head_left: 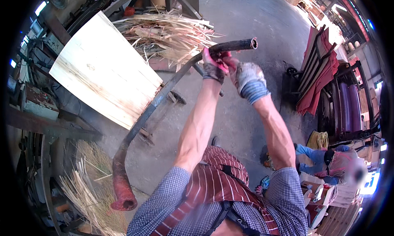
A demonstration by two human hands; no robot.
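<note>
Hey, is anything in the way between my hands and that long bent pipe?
Nothing visible blocks them: your left hand and right hand meet at the dark upper end of the pipe. What lies between your fingers is hard to tell. The pale wood sheet is off to the left.

Both arms stretch forward, the bare forearms [196, 127] angling inward until the hands nearly meet. The left hand [214, 68] and right hand [247, 75] wear soiled gloves; their exposed fingers [231, 63] are bent and stained pinkish red, their exact grip unclear.
</note>
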